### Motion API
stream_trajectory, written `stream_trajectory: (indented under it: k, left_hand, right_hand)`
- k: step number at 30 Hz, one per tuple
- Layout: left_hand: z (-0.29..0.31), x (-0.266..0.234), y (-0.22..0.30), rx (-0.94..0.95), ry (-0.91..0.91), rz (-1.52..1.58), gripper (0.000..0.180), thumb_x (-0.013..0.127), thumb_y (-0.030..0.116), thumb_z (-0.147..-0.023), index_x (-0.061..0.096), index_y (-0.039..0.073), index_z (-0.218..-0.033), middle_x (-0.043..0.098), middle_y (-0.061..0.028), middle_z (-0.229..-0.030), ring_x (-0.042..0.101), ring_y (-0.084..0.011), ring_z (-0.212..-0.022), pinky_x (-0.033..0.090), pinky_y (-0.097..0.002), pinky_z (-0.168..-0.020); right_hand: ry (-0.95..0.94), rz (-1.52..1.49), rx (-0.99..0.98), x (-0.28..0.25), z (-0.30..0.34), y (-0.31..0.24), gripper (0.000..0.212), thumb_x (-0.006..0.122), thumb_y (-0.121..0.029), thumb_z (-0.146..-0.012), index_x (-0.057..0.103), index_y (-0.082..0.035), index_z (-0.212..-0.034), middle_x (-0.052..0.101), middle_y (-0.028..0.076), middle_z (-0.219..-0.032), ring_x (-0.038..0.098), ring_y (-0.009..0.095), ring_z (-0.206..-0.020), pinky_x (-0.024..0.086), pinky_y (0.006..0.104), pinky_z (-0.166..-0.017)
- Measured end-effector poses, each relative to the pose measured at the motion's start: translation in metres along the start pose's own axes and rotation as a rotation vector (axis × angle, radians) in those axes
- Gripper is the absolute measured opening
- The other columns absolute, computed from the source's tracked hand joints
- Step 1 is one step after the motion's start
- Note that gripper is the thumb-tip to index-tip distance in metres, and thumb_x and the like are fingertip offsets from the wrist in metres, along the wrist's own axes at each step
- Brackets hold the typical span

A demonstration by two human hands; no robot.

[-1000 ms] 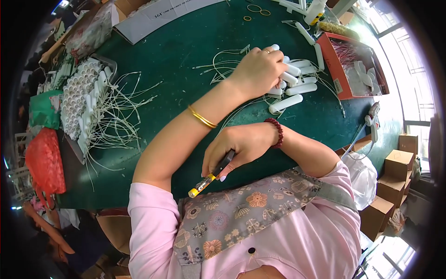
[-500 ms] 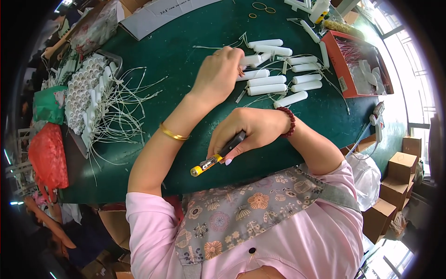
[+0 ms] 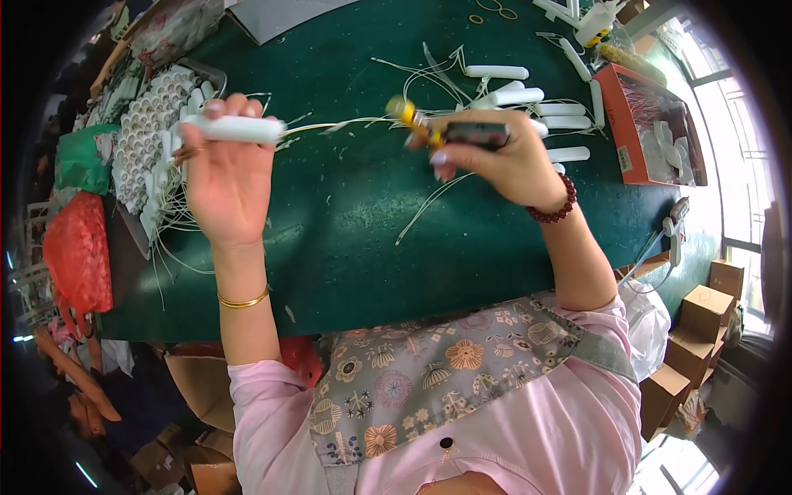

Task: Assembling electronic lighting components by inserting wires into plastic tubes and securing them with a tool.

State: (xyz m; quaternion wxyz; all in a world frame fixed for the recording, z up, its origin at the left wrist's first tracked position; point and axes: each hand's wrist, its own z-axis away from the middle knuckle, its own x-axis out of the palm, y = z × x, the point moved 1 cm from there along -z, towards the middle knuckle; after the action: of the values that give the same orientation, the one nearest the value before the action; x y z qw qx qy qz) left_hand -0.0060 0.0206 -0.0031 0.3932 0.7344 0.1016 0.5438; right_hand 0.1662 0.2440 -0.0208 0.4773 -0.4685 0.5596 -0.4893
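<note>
Wire [image 3: 355, 121] stretches across the green table [image 3: 346, 247] from the white tube [image 3: 239, 129] in the left hand [image 3: 229, 181] toward the right hand [image 3: 511, 161]. If the hands draw apart, it could be overstrained and pull loose at the tube's right end. The far end passes close to the battery [image 3: 403, 110], which is blurred; I cannot tell whether the fingers pinch it there, and a poor hold could let it slip. Loose wires around the right hand could catch on its fingers and drag neighbouring tubes [image 3: 564, 109] along.

The left fingers are clamped on the tube, which lies across the upturned hand, above the table near the crowded tray [image 3: 221, 80] on the left. The right fingers are closed round a black holder [image 3: 478, 134] with the battery at its left end. A knock could unseat that battery.

Counts: one tube in the left hand, one battery, one holder. At least seven tubes lie around and beyond the right hand, some hidden; two more lie by the one red box [image 3: 615, 115] on the right. Far off are three rubber bands [image 3: 476, 22] and one bottle [image 3: 594, 30]. On the left, one red bag [image 3: 78, 256], one green bag [image 3: 87, 157]; the tray's contents overlap too much to count.
</note>
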Motion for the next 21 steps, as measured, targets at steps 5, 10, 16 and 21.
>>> stream_trajectory:
  k: [5,10,16,21]
  left_hand:
    - [-0.011,-0.037,0.009,-0.527,-0.558,0.573,0.036,0.049,0.037,-0.108,0.05,0.004,-0.123,0.046,-0.0027,-0.08,0.044,-0.011,-0.063,0.043,-0.0261,-0.06]
    - [0.035,-0.016,-0.037,-0.278,-0.534,-0.946,0.025,0.05,0.02,-0.107,0.055,0.003,-0.124,0.06,-0.0084,-0.088,0.051,-0.0129,-0.071,0.043,-0.0255,-0.064]
    - [0.041,-0.006,-0.044,-0.127,-0.532,-1.08,0.021,0.054,0.01,-0.104,0.055,0.0,-0.122,0.063,-0.0147,-0.096,0.058,-0.0227,-0.081,0.047,-0.0315,-0.076]
    - [0.047,-0.006,-0.048,-0.029,-0.536,-1.12,0.021,0.054,0.011,-0.104,0.056,0.0,-0.121,0.065,-0.0164,-0.1,0.061,-0.0266,-0.085,0.048,-0.0327,-0.078]
  right_hand:
    - [0.214,0.027,-0.071,-0.01,-0.005,0.007,0.026,0.066,0.001,-0.096,0.069,0.005,-0.121,0.074,0.011,-0.107,0.065,0.011,-0.077,0.056,0.0264,-0.073]
    - [0.292,0.838,-0.493,-0.01,-0.014,0.009,0.029,0.07,0.001,-0.087,0.075,-0.009,-0.114,0.069,0.007,-0.093,0.067,0.022,-0.08,0.053,0.0321,-0.074]
    - [0.325,0.938,-0.504,-0.015,-0.01,0.012,0.035,0.065,0.008,-0.081,0.076,-0.007,-0.111,0.068,0.01,-0.098,0.068,0.027,-0.09,0.054,0.0333,-0.08]
    - [0.304,1.116,-0.507,-0.007,-0.008,0.007,0.038,0.066,0.008,-0.079,0.076,-0.008,-0.112,0.071,0.009,-0.1,0.069,0.026,-0.092,0.054,0.0362,-0.083]
